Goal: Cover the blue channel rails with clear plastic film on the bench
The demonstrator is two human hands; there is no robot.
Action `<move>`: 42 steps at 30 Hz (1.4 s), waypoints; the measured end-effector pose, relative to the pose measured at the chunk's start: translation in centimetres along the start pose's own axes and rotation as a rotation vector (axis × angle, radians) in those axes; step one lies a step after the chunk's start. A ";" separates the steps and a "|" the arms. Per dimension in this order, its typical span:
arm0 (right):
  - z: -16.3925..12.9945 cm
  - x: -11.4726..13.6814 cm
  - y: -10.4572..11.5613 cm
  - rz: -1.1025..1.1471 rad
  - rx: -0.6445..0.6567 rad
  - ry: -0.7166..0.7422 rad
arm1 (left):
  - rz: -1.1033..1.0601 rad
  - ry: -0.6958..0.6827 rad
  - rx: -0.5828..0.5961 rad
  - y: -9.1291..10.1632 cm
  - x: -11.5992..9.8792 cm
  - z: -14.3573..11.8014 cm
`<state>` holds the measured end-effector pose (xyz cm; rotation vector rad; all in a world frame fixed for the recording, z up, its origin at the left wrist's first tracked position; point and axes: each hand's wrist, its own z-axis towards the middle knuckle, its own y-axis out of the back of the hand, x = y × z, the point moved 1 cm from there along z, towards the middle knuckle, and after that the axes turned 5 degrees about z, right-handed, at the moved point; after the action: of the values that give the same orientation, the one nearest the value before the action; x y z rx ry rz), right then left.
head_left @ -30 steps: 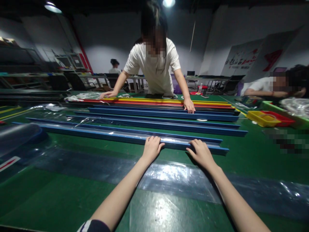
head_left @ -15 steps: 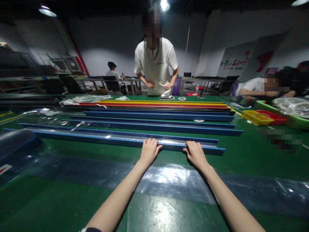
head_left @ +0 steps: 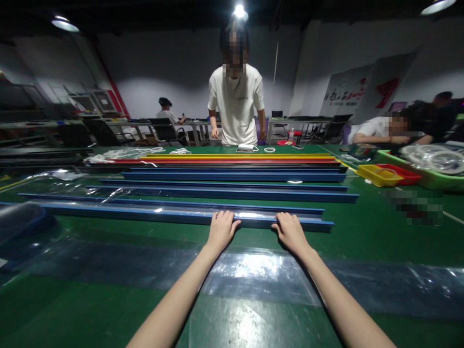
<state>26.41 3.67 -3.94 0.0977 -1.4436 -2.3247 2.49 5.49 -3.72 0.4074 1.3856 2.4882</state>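
The nearest long blue channel strip (head_left: 145, 213) lies across the green table, with shiny clear film in its groove. My left hand (head_left: 220, 229) grips its near wall, fingers curled over the top edge and thumb pointing right. A short way to the right, my right hand (head_left: 289, 228) holds the same wall close to the strip's right end, thumb turned inward. The fingertips of both hands are hidden inside the groove. Between my forearms and beyond them, a wide band of clear plastic film (head_left: 145, 263) runs flat across the table.
More blue channel strips (head_left: 268, 194) lie parallel farther back, then red and yellow strips (head_left: 239, 156). Film is rolled (head_left: 25, 222) at left. A yellow tray (head_left: 379, 176) and green basket (head_left: 435, 181) sit right. A person in a white shirt (head_left: 237, 106) stands opposite; others sit behind.
The person opposite has straightened up, and their hands have dropped from the waist to their sides. My hands keep their hold on the blue strip; the view has shifted slightly.
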 end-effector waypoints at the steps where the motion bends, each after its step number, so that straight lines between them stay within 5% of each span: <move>1: 0.0 0.0 0.0 0.007 -0.003 0.004 | -0.001 0.001 -0.001 0.0 0.0 0.0; 18: 0.0 -0.5 -0.5 0.154 -0.002 -0.028 | -0.071 -0.086 -0.035 0.3 1.0 -0.2; 28: -0.8 -2.3 0.7 0.173 0.033 -0.046 | -0.052 -0.003 -0.065 0.4 1.1 -0.3; 42: -1.5 -4.1 0.9 0.157 0.023 -0.100 | 0.040 -0.016 0.065 0.7 0.7 0.1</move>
<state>30.84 3.59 -4.40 -0.1224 -1.4695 -2.2137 1.87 5.48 -2.98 0.4718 1.4692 2.4710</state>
